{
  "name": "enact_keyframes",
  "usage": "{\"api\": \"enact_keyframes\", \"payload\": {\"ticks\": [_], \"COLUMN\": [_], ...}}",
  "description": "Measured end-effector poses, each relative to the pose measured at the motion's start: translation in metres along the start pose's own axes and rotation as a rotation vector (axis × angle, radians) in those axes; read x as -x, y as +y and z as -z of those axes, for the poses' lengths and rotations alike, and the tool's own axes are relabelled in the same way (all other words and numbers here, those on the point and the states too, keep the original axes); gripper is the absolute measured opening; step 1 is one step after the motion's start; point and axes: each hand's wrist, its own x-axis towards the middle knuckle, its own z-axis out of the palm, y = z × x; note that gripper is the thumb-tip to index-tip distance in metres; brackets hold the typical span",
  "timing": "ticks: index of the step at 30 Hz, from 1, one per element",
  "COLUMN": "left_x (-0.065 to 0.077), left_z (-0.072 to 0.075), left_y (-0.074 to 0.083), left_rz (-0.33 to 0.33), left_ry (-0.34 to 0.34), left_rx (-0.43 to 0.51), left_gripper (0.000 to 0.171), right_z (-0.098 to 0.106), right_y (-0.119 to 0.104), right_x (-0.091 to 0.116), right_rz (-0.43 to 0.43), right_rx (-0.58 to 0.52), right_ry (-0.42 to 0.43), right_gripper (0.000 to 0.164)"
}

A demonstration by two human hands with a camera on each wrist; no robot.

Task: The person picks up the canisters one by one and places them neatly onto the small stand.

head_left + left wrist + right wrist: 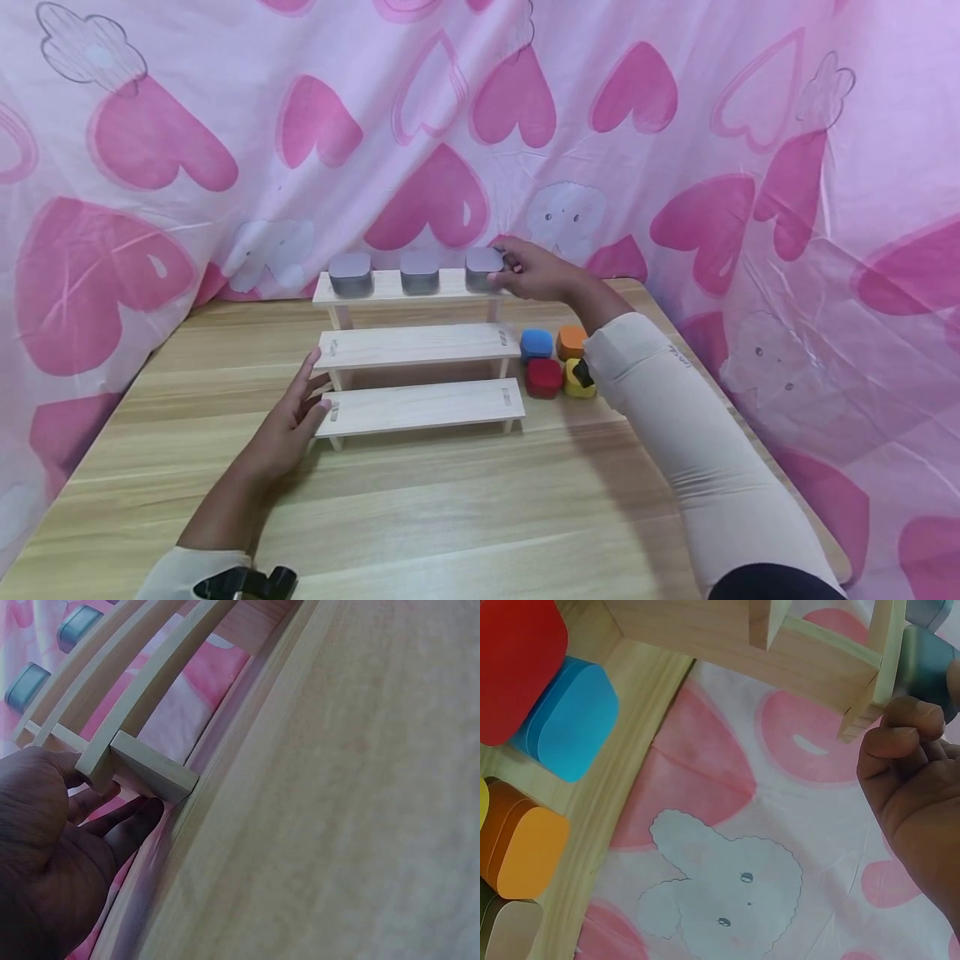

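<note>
Nearest on the wooden table (pixel 420 508), at the left, the left hand (pixel 281 429) has its fingers loosely extended, touching the left end of a stepped wooden rack (pixel 423 408) around its lowest shelf. Just right of the rack sit four coloured boxes close together: a red box (pixel 543 378) and a yellow box (pixel 577 382) in the near row, a blue box (pixel 536 344) and an orange box (pixel 571 342) in the far row. The right forearm partly covers the yellow one. On the rack's far, highest shelf stand a left grey box (pixel 350 275), a middle grey box (pixel 419 273) and a right grey box (pixel 482 271), spaced apart. The right hand (pixel 538 271) pinches the right grey box between thumb and fingers at the shelf's right end. Farthest hangs a pink heart-patterned curtain (pixel 322 200).
</note>
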Motion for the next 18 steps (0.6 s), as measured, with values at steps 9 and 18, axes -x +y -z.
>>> {"api": "enact_keyframes", "payload": {"ticks": [9,18], "left_x": [0.0001,-0.0002], "left_z": [-0.0001,-0.0003], "left_y": [-0.0007,0.0007], "left_rz": [-0.004,0.01], "left_ry": [0.003,-0.002], "left_rx": [0.004,0.016], "left_gripper": [0.087,0.088], "right_z": [0.0006,0.0004], "right_y": [-0.0003,0.0011], "right_x": [-0.0001,-0.0012], "right_rz": [-0.018,-0.022], "right_rx": [-0.007,-0.003], "right_ry": [-0.011,-0.018], "right_gripper": [0.044,0.046]}}
